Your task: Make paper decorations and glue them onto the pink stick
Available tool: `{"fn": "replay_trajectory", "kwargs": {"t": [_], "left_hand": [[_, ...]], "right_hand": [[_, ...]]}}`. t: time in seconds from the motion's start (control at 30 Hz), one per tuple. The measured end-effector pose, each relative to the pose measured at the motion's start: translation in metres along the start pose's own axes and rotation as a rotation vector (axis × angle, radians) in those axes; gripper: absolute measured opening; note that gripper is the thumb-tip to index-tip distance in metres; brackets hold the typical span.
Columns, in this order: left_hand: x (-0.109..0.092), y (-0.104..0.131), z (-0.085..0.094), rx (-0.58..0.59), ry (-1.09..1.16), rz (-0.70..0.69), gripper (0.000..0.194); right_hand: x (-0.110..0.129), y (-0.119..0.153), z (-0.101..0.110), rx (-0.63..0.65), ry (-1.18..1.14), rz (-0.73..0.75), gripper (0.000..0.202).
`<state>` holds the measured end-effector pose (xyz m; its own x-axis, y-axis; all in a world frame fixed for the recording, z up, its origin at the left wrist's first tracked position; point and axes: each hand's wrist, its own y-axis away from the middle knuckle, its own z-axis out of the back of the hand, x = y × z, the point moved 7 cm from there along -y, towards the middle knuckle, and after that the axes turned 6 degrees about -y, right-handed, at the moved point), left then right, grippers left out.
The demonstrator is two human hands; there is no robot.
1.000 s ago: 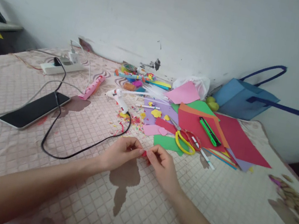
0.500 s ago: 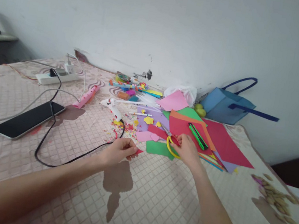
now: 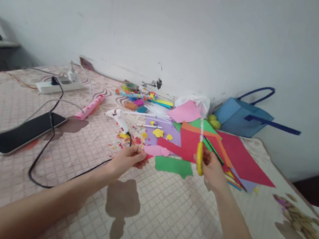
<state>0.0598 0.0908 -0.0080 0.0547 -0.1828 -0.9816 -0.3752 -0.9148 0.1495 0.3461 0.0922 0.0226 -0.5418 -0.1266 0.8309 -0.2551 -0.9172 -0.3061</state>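
My left hand (image 3: 130,159) is closed in a pinch on a small piece of red paper (image 3: 148,156), whose tip shows past the fingertips. In my right hand (image 3: 212,171) is a pair of scissors with yellow handles (image 3: 199,157), held upright with the blades pointing away from me. A green paper piece (image 3: 173,165) lies on the table between the two hands. Just beyond it are a pink paper piece (image 3: 156,150) and a red strip (image 3: 170,147). Behind the scissors, a green box cutter (image 3: 212,148) rests on red paper.
A white glue gun (image 3: 119,120) with a black cord lies among paper scraps. At left are a black tablet (image 3: 24,132), a power strip (image 3: 58,87) and a pink tube (image 3: 90,106). A blue bag (image 3: 241,117) stands by the wall; peanuts (image 3: 299,220) lie at right.
My right hand has lifted the scissors off the paper and swung them upright, moving slightly right. My left hand stays pinched on the red paper. The view has shifted slightly.
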Motion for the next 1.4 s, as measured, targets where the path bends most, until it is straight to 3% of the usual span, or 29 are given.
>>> {"fn": "replay_trajectory", "kwargs": {"t": [0.17,0.27,0.37,0.6,0.87,1.03,1.17,1.4], "left_hand": [[-0.001,0.005,-0.013,0.065,-0.058,-0.023,0.029],[-0.006,0.011,-0.022,0.101,-0.195,-0.095,0.024],[-0.011,0.017,-0.026,0.104,-0.345,-0.172,0.02],[-0.014,0.021,-0.026,0.08,-0.408,-0.22,0.017],[-0.007,0.015,-0.021,0.14,-0.174,-0.107,0.021],[-0.01,0.012,-0.004,0.026,0.118,-0.016,0.023],[-0.019,0.013,0.003,-0.038,0.24,-0.036,0.022],[-0.044,0.011,0.003,-0.135,0.298,-0.185,0.025]], "right_hand": [[0.045,0.039,-0.052,0.157,-0.524,-0.102,0.027],[0.067,0.063,-0.083,0.245,-0.606,-0.129,0.028],[0.071,0.077,-0.101,0.334,-0.613,-0.158,0.027],[0.059,0.085,-0.104,0.323,-0.6,-0.233,0.028],[0.068,0.086,-0.104,0.321,-0.523,-0.226,0.033],[0.089,0.095,-0.108,0.423,-0.563,-0.215,0.041],[0.098,0.106,-0.11,0.51,-0.439,-0.119,0.037],[0.075,0.107,-0.116,0.472,-0.387,-0.127,0.041]]}}
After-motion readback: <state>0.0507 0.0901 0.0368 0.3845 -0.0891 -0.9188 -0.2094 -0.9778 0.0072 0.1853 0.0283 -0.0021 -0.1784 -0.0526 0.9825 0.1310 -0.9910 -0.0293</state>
